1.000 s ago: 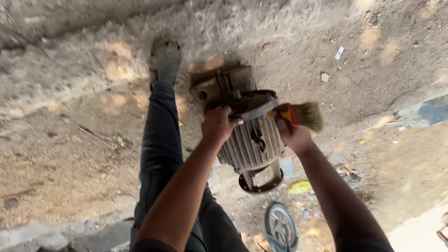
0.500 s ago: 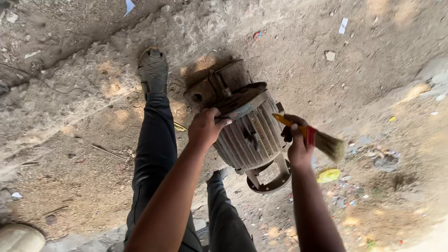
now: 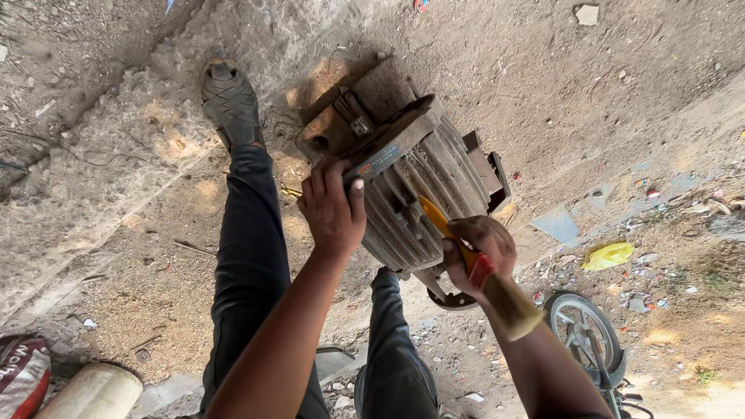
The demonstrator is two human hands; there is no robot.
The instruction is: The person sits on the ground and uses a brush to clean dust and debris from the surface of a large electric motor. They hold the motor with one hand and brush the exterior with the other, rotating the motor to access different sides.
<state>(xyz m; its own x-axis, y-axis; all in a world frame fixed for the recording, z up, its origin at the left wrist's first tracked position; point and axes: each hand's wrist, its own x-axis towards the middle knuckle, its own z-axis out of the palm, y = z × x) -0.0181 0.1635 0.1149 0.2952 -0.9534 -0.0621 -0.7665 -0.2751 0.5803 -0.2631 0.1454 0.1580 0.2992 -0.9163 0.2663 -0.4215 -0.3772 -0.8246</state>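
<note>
While the left hand [image 3: 332,208] clamped its fingers over the rim of the ribbed motor [image 3: 411,186], the right hand [image 3: 477,252] stayed separate; it was fisted round a yellow-handled brush [image 3: 481,271], bristles toward the wrist.

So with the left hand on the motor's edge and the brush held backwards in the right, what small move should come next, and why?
Probably turn the brush around in the right hand. Its bristles point back along the wrist, and only the yellow handle tip lies against the ribbed motor, so nothing can sweep the dusty fins. The left hand already grips the end flange and seems to steady it.
</note>
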